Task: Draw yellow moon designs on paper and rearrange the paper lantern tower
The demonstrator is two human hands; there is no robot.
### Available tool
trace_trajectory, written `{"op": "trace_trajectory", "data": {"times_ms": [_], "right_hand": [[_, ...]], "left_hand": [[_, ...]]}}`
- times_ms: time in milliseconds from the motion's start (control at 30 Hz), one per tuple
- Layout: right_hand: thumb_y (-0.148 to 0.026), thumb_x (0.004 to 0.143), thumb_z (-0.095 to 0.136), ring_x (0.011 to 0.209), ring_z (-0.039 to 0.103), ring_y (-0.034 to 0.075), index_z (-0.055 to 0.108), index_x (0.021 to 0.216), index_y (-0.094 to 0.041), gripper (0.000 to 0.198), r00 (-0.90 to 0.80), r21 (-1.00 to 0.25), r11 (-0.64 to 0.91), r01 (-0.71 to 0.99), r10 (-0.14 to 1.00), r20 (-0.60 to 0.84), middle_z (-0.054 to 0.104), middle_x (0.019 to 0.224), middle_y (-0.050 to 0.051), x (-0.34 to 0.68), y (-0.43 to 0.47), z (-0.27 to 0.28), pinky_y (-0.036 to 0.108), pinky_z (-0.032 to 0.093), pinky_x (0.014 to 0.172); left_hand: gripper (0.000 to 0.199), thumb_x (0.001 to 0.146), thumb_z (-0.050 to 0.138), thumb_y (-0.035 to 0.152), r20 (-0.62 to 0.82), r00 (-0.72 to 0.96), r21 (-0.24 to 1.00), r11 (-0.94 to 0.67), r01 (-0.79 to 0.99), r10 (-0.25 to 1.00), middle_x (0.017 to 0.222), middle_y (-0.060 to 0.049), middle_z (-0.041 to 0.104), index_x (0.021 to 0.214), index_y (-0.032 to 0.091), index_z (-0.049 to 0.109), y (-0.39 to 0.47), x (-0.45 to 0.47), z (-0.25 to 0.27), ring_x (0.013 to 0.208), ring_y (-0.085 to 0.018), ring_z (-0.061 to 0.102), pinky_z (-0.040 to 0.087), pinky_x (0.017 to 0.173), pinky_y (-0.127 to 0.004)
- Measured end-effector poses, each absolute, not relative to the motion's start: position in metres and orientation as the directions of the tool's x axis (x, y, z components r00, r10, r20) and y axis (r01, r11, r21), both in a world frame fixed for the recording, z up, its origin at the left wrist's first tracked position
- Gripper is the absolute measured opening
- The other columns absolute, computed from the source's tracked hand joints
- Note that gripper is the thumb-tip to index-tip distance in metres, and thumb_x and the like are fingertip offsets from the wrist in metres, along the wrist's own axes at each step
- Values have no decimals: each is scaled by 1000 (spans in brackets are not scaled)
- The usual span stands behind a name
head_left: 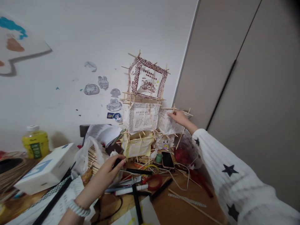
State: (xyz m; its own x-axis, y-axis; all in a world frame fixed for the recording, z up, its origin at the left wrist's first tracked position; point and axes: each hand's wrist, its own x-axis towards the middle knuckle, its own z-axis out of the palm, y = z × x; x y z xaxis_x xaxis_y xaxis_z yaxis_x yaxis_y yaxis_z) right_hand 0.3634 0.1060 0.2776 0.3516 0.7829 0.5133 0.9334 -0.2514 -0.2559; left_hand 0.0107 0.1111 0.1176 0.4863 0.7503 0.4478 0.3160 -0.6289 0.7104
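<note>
A tall stack of paper lanterns on wooden-stick frames stands against the wall. Its top lantern (150,79) has a brown cross-hatched border, the middle lantern (143,118) is white with a grey border, and the bottom lantern (138,147) is yellow. To the right, my right hand (180,118) pinches the upper edge of a smaller white paper lantern (164,120). My left hand (115,165) is closed around a small black object (116,162) whose kind I cannot make out. Its fingertips are close to the yellow lantern's lower left corner.
Red-handled scissors (153,182), a phone (168,160), a green thread spool (158,157) and loose sticks crowd the table (180,209). Leftward are a white box (48,168), a yellow-labelled bottle (36,142) and a plastic bag (90,147) of sticks. A cabinet (246,93) rises at right.
</note>
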Motion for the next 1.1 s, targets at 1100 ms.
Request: {"op": "trace_trajectory", "data": {"times_ms": [1100], "right_hand": [[-17, 78, 46, 44, 52, 17, 53, 53, -17, 26, 452, -148, -454, 879, 691, 564, 47, 37, 2, 352, 59, 397, 26, 38, 51]], "left_hand": [[42, 79, 44, 50, 530, 414, 705, -656, 271, 741, 107, -12, 65, 100, 18, 60, 124, 25, 95, 104, -27, 58, 43, 94, -42]]}}
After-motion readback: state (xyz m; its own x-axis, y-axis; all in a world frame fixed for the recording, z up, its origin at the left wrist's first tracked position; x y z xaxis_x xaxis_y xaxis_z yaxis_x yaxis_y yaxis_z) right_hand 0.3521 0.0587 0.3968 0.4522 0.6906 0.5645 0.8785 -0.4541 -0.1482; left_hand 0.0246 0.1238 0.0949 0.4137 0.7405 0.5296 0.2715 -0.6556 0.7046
